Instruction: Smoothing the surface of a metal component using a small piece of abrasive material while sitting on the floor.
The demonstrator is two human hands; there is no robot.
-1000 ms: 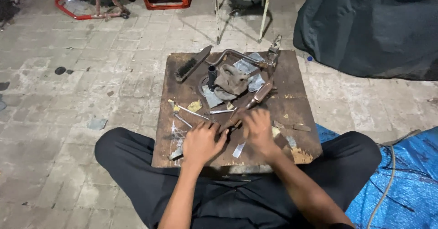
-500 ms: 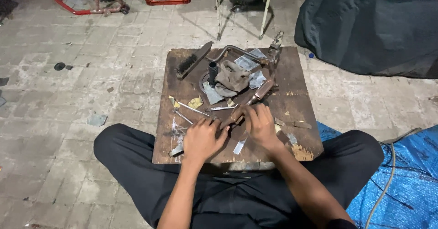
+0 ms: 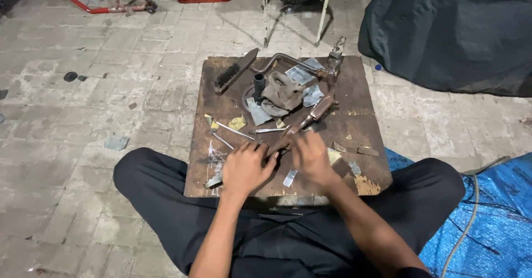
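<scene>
- Seated cross-legged on a brick floor (image 3: 83, 123), dark trousers, with a square brown wooden surface (image 3: 366, 128) resting across the lap.
- Left hand (image 3: 245, 167) palm down on the near half of the surface, fingers curled onto the near end of a long rusty metal tool (image 3: 310, 117); grip looks closed on it, though the fingertips are partly hidden.
- Right hand (image 3: 311, 156) just beside the left, blurred, lying over the same near end of the tool; cannot tell whether closed or merely resting.
- Rusty tool lying slantwise from between both hands up toward the far right of the surface, near its middle.
- Small flat metal offcut (image 3: 290, 178) on the surface between the two wrists.
- Thin metal rods (image 3: 233, 129) and a yellowish scrap (image 3: 237, 123) just left of the hands.
- Crumpled brown rag (image 3: 282, 92) near the far middle, with a short black cylinder (image 3: 259, 82) upright just beside it on the left.
- Dark brush (image 3: 235, 71) lying slantwise at the far left corner.
- Bent metal bar (image 3: 288, 61) along the far edge, ending in a fitting at the far right corner.
- Pale sheet-metal pieces (image 3: 313, 95) scattered around the rag.
- Blue tarpaulin (image 3: 487, 217) on the floor at the right; dark cloth cover (image 3: 454, 29) beyond it.
- Red metal frame (image 3: 105, 1) at the far left of the floor.
</scene>
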